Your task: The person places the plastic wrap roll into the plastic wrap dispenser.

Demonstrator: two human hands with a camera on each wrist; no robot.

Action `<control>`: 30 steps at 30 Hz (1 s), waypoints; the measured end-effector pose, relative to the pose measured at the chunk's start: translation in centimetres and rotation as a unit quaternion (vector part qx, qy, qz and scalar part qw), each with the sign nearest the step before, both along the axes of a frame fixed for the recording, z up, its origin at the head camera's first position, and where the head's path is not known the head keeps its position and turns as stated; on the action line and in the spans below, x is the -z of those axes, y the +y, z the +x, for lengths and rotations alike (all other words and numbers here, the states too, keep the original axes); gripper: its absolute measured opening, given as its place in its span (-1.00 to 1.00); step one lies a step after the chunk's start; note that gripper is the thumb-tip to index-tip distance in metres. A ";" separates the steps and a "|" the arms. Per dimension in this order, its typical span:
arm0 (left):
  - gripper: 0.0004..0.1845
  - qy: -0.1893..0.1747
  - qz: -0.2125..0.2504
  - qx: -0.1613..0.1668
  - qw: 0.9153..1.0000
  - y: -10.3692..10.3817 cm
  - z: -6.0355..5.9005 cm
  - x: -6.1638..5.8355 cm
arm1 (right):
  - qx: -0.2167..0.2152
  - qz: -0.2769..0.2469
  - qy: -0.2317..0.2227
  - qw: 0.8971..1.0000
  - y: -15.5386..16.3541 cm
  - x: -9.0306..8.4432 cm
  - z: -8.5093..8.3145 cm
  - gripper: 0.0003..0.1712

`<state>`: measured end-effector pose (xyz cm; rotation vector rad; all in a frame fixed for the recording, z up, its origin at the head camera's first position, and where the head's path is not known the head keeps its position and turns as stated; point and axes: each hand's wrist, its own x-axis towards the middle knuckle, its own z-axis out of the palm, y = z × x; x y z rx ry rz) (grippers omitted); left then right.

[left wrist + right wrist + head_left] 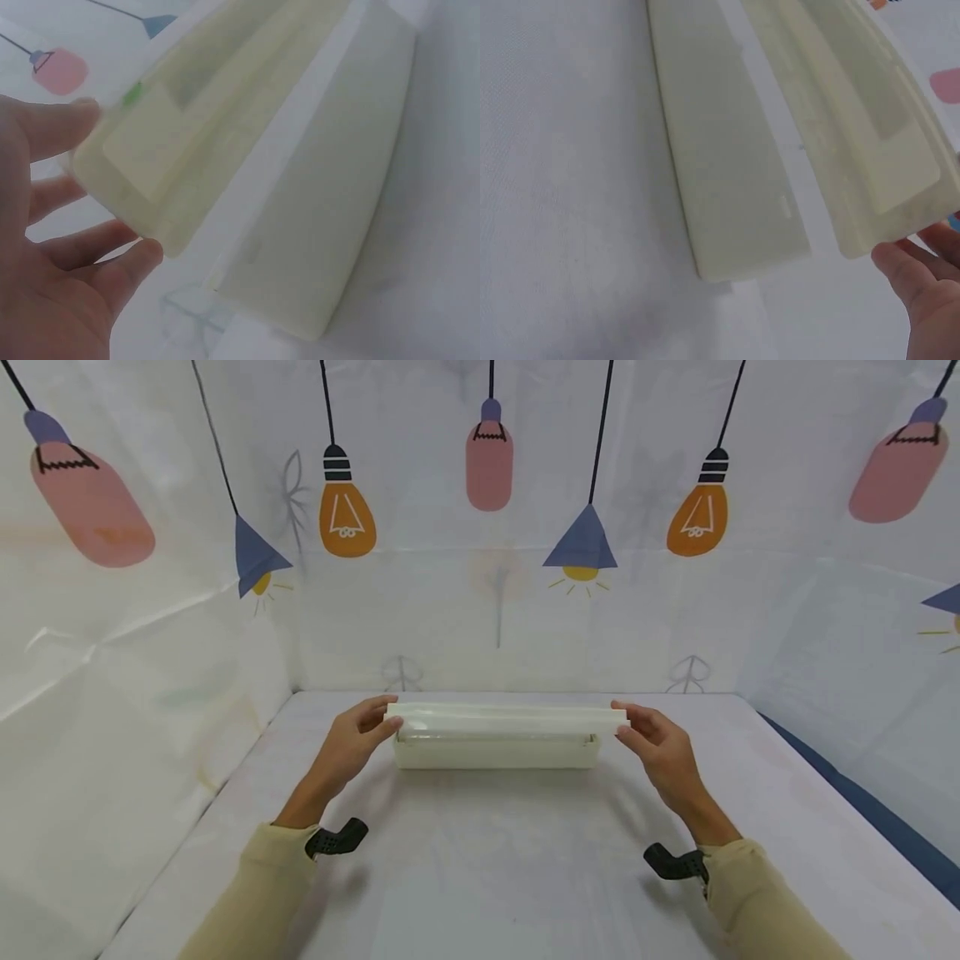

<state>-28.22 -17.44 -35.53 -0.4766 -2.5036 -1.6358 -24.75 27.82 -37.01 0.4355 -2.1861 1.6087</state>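
Note:
A long cream plastic lid [506, 720] with a see-through panel is held level between both hands. My left hand [348, 742] grips its left end, thumb at the near edge and fingers at the far side. The right hand [663, 752] pinches the opposite end in the same way. Just below and behind the lid stands a long cream box [495, 755] on the table. In the left wrist view, a gap shows between the lid [176, 217] and the box [307, 202]. The right wrist view also has the lid [847, 217] apart from the box [727, 172]. The box's inside is hidden.
A white cloth covers the table [480, 860]. White sheeting [435, 610] printed with hanging lamps stands behind and at both sides. A dark blue strip [862, 810] runs along the right edge. Black wrist mounts [337, 837] sit on both sleeves.

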 end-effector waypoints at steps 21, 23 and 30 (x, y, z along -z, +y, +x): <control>-0.44 0.022 0.009 0.016 1.000 -0.1 -1.3 1.3 | 0.012 0.001 0.019 1.000 -0.9 0.8 -1.5 -0.40; -0.45 0.021 0.005 0.013 1.000 -0.1 -1.5 1.6 | 0.013 0.000 0.009 1.000 -0.9 1.1 -1.6 -0.40; -0.47 0.021 -0.015 0.004 1.000 0.1 -1.9 3.0 | 0.017 0.010 -0.024 1.000 -0.9 2.4 -1.9 -0.43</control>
